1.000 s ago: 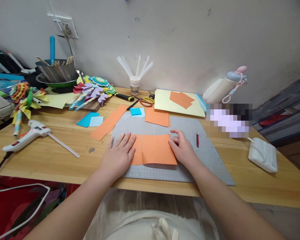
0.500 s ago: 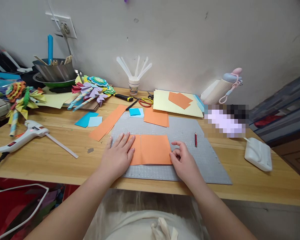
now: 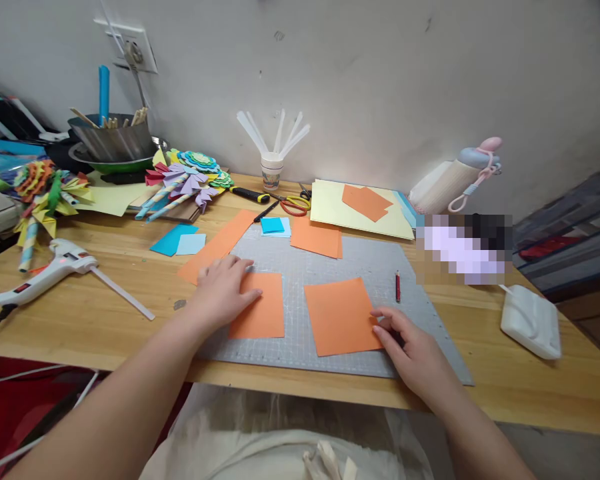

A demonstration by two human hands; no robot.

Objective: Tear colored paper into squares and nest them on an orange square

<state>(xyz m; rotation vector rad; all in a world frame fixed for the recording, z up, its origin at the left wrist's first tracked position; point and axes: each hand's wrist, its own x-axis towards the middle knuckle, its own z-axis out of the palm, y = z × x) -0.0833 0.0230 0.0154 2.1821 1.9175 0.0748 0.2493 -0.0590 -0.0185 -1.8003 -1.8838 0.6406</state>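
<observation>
Two orange paper sheets lie apart on the grey cutting mat (image 3: 330,260). My left hand (image 3: 220,290) rests flat on the left orange sheet (image 3: 263,310), covering its left edge. My right hand (image 3: 413,350) touches the lower right corner of the right orange sheet (image 3: 340,315), fingertips on the paper. A gap of bare mat separates the two sheets. A red pencil (image 3: 397,287) lies on the mat just right of the right sheet.
A long orange strip (image 3: 217,243), blue squares (image 3: 273,225), another orange sheet (image 3: 316,237) and a yellow sheet (image 3: 360,207) lie behind. Scissors (image 3: 293,203), a cup of sticks (image 3: 271,170), a glue gun (image 3: 50,270), paper flowers (image 3: 190,175) and a white device (image 3: 530,320) surround the mat.
The two orange sheets, overlapping before, now lie apart. My right hand slid the right sheet rightwards and toward me; my left hand shifted left with the other sheet.
</observation>
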